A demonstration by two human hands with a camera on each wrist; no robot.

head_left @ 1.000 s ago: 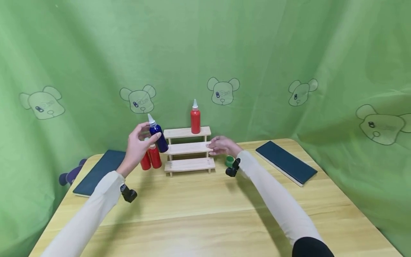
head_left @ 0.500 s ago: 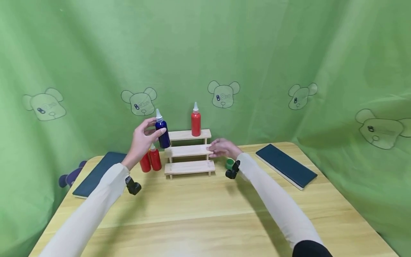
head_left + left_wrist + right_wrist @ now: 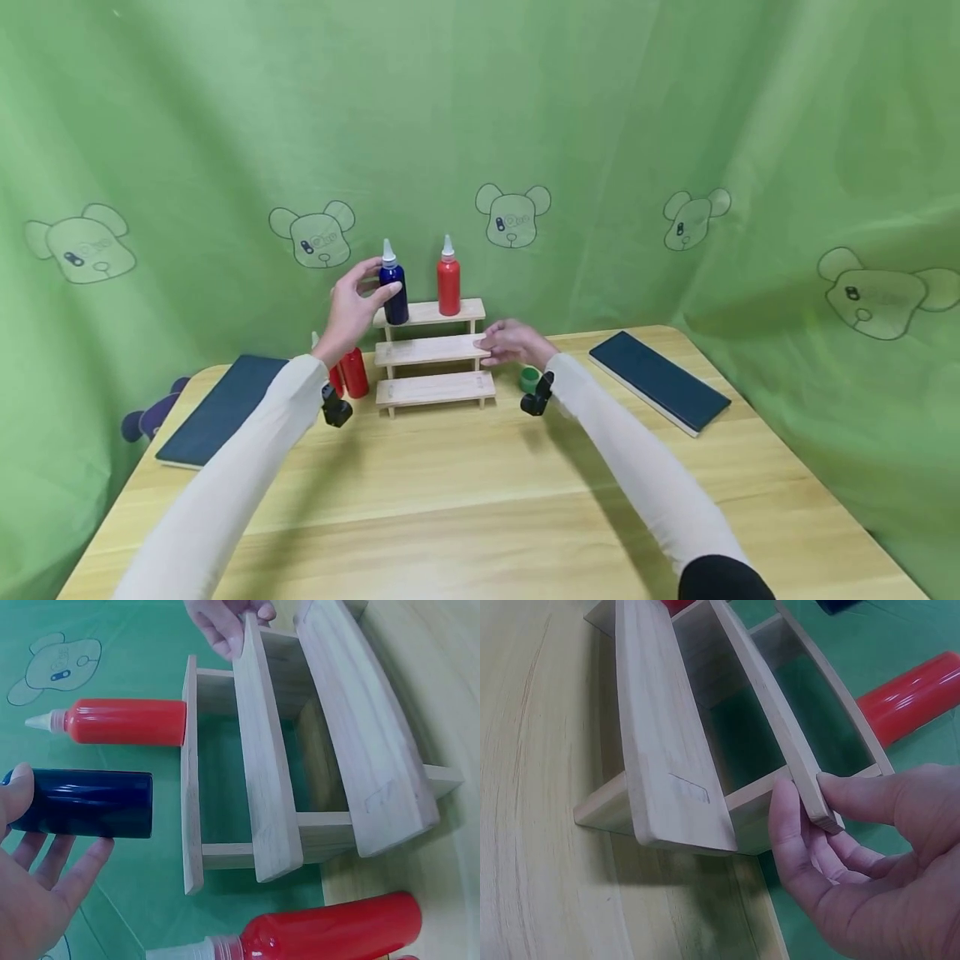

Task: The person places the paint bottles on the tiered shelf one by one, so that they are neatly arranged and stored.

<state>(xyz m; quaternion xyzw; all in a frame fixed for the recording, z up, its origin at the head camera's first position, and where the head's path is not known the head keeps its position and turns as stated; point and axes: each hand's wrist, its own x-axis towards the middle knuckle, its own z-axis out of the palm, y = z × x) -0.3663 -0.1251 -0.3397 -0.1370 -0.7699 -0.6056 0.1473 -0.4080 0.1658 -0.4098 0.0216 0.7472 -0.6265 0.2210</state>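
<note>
My left hand (image 3: 356, 305) grips a dark blue squeeze bottle (image 3: 394, 293) with a white pointed cap, upright at the left end of the top step. In the left wrist view a gap shows between the base of this blue bottle (image 3: 90, 804) and the top board. A red squeeze bottle (image 3: 448, 286) stands on that step, right of the blue one. My right hand (image 3: 517, 342) pinches the right end of the middle step of the three-step wooden rack (image 3: 431, 350), thumb above and fingers below in the right wrist view. Two more red bottles (image 3: 355, 373) stand left of the rack, partly behind my left wrist.
A green roll of tape (image 3: 529, 380) lies beside the right wrist. Dark notebooks lie at the left (image 3: 225, 408) and right (image 3: 660, 382) of the wooden table (image 3: 480, 517). A green curtain (image 3: 600, 125) hangs behind, and a purple object (image 3: 155, 412) shows at the left edge.
My left hand has carried the blue bottle up and right, from above the red bottles to over the top step's left end. My right hand stays on the middle step.
</note>
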